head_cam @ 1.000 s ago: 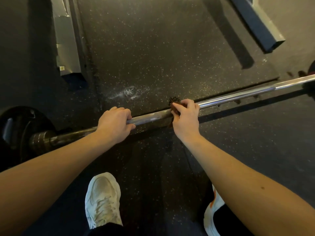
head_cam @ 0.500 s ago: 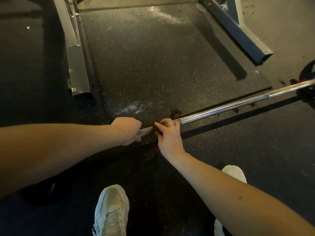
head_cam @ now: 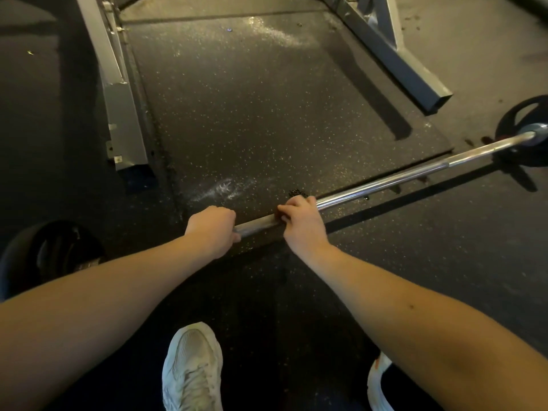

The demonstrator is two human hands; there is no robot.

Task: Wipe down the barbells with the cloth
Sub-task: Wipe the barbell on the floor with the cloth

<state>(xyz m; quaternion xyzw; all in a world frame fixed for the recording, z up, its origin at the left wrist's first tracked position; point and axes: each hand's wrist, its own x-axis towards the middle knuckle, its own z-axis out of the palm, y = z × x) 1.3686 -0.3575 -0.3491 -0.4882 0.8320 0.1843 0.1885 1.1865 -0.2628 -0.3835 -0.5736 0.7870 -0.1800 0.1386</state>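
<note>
Bare forearms run out to a bare left hand [head_cam: 212,229] and right hand [head_cam: 302,221]. A small dark spot sits on the right forearm [head_cam: 412,306]. On the feet are pale, off-white trainers. The left shoe [head_cam: 192,369] shows its mesh toe and laces. The right shoe [head_cam: 378,384] is half hidden, with an orange patch at its top edge.

The bar [head_cam: 385,181] shines silver right of the grip, duller grey within it, where a cloth [head_cam: 278,217] looks dark brown. Beyond the grip, the mat [head_cam: 252,114] is black with pale speckles and 1 white smear [head_cam: 225,188].
</note>
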